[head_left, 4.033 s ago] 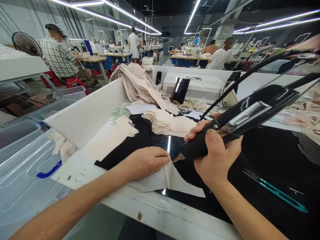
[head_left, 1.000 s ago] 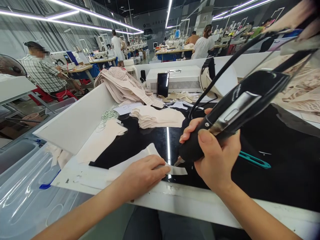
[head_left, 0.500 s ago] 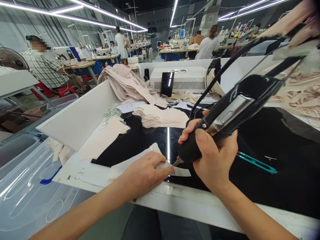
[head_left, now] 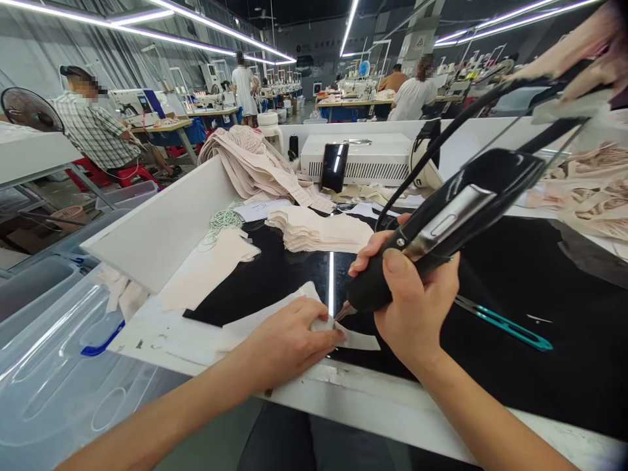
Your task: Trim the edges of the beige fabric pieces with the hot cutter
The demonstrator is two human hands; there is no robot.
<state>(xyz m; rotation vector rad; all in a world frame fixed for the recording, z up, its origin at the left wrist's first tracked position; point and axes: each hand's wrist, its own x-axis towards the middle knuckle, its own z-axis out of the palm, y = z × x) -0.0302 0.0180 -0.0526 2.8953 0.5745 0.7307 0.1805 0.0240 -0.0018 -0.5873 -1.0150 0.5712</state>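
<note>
My right hand is wrapped round a black handheld tool with a silver panel and a cable. The tool's narrow metal tip points down to the left, close to the fingertips of my left hand. My left hand presses a pale fabric piece against the black work surface, thumb and fingers closed on its edge. A strip of the fabric sticks out to the right of my left thumb. Whether the tip touches the fabric I cannot tell. Teal-handled tweezers lie right of my right hand.
Stacked cut fabric pieces lie behind my hands. A white divider, green thread and a fabric heap are at the left. Behind stand a phone and a white vented box. Another person's hand shows upper right.
The view has shifted slightly, so the scene sits a little to the right. Both my hands keep their holds, and the tool's tip stays near my left fingertips.
</note>
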